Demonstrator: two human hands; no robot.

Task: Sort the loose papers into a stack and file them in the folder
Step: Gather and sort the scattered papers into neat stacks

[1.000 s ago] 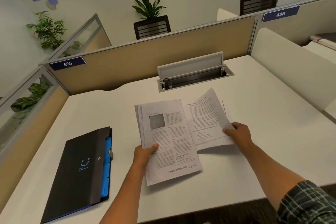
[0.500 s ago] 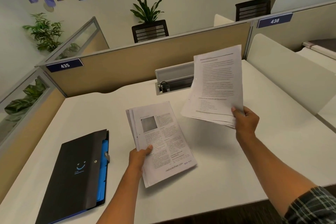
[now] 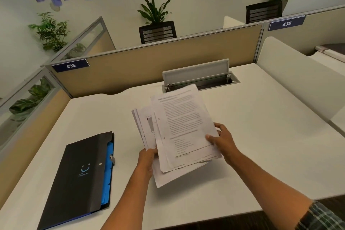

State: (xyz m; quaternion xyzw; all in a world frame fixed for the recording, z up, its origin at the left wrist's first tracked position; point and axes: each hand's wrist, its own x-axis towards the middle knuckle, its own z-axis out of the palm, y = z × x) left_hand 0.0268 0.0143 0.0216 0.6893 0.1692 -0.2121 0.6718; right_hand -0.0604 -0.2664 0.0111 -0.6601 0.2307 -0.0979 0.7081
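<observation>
The white surface carries a black folder at the near left, closed and flat, its long axis running from the near edge away and a little to the right; blue dividers show along its right edge, and a small clasp sits there too. Well apart from it, over the middle of the surface, the papers are held above the top, casting a shadow below. Their long axis runs away from the person, leaning slightly left at the far end, with the printed face up and the heading at the far end. The sheets are unevenly fanned, an upper batch overlapping a lower one that sticks out at the left and near edges. The right hand reaches in from the right, its grip clamped on the papers' right edge, thumb on top. The left hand comes from below, its grip pinching the lower left corner.
</observation>
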